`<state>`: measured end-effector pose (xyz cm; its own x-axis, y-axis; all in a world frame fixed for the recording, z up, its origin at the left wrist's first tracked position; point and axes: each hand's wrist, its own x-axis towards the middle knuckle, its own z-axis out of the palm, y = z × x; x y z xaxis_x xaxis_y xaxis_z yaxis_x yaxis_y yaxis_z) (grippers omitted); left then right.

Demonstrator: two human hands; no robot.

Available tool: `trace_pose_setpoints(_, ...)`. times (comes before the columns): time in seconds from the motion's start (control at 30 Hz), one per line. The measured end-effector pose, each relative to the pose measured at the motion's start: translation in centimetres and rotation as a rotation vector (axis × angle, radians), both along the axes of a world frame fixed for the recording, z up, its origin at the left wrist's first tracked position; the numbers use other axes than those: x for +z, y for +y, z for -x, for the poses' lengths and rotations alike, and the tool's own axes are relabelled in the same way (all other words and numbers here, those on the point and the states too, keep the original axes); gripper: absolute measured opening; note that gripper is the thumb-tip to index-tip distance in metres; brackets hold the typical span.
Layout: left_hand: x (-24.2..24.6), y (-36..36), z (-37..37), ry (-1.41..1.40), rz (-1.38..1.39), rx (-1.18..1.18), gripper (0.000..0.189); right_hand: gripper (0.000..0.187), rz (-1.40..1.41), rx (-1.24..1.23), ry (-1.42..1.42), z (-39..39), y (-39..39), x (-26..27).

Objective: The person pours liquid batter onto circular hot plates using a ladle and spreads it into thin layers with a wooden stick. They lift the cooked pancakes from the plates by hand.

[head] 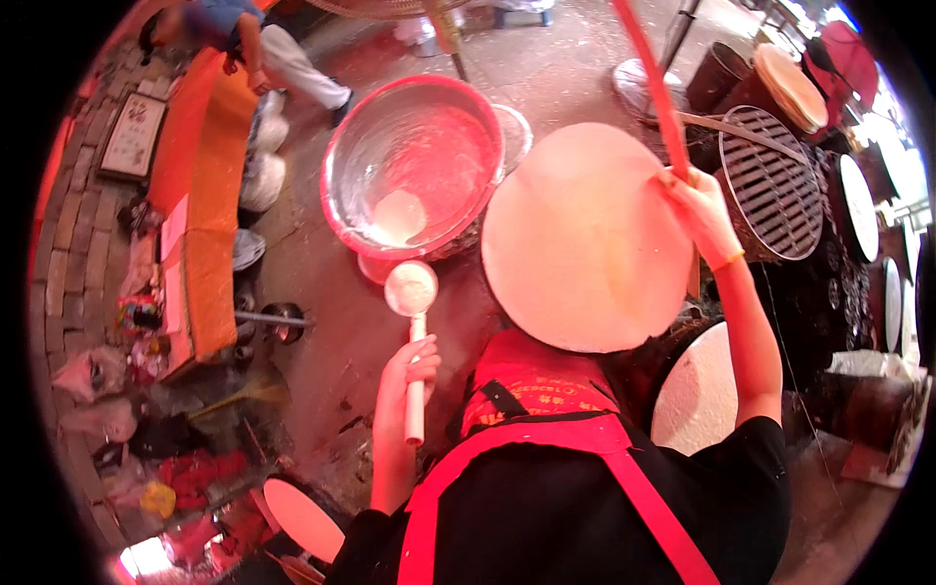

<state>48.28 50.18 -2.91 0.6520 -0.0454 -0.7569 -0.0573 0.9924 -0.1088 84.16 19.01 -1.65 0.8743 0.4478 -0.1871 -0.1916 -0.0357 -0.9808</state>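
My left hand (pixel 413 369) is closed around the light handle of a ladle (pixel 411 289), whose round bowl holds something pale. The ladle is just below a wide metal basin (pixel 338 146) with a red rim. Pale liquid that looks like batter lies in the basin, with a lighter round patch (pixel 399 216) at its lower left. To the right is a large round flat disc (pixel 585 241) with a smooth pale surface; whether it is a bare griddle or coated, I cannot tell. My right hand (pixel 698 208), at the disc's right edge, grips the lower end of a long red bar (pixel 654 88).
An orange-covered table (pixel 212 285) stands left, with a person (pixel 248 51) beside it. A slatted round rack (pixel 771 183), a stack of round flat breads (pixel 791 88) and more round plates (pixel 698 395) are at right. Another disc (pixel 303 519) lies lower left, near bags and cloths.
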Motion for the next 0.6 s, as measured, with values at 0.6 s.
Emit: trace_pose_setpoints(0.6, -0.3, 0.0, -5.1, -0.030, -0.075, -0.200, 0.009, 0.021, 1.090, -0.070, -0.877, -13.0, -21.2, 24.2)
